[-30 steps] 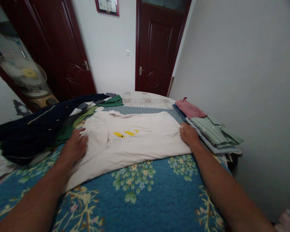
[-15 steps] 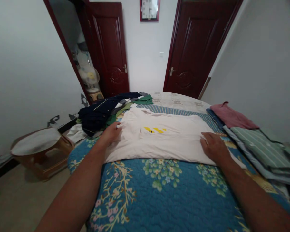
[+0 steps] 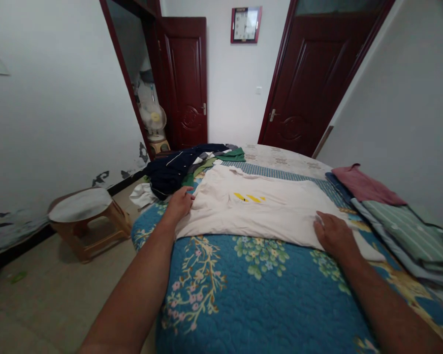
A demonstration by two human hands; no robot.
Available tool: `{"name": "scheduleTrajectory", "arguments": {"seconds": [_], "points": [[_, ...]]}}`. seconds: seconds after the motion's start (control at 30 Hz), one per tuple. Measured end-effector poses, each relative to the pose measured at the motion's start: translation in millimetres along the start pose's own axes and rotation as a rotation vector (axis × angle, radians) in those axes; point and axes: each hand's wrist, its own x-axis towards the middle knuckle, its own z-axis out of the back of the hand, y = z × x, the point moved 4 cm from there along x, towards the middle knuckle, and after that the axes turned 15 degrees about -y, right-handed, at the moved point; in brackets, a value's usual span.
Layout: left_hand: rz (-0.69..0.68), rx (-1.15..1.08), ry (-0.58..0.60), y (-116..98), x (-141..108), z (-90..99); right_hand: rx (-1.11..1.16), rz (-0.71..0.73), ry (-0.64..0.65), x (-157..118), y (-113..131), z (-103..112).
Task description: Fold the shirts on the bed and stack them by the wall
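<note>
A white shirt [image 3: 273, 219] with a yellow print lies spread across the blue floral bedcover [image 3: 266, 290], its lower part creased. At the shirt's left edge is my left hand [image 3: 180, 202], fingers apart, touching or just beside the cloth. My right hand [image 3: 334, 233] rests on the shirt's right part, with its fingers spread over the fabric. Neither hand visibly grips the cloth. Parts of the shirt under the right hand are hidden.
Dark and green clothes [image 3: 170, 172] lie heaped at the back left. Folded garments [image 3: 402, 216], pink and striped green, are stacked at the right. A stool [image 3: 83, 206] stands on the floor at the left, and doors are at the back.
The camera view has shifted, so the scene sits further right and slightly lower. My right hand's fingers look more spread on the shirt; the shirt lies much as before.
</note>
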Motion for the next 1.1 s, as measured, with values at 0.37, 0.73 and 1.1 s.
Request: {"name": "scheduleTrajectory", "arguments": {"seconds": [0.37, 0.73, 1.1], "points": [[-0.251, 0.519, -0.027, -5.1, -74.4, 44.3, -0.033, -0.023, 0.091, -24.9, 7.0, 1.1], [-0.358, 0.803, 0.113, 3.5, -72.5, 39.1, -0.165, -0.227, 0.346, -21.2, 3.5, 12.2], [-0.448, 0.864, 0.216, 32.4, -25.4, 42.8, -0.207, -0.401, 0.326, -28.5, -38.1, 33.6]]}}
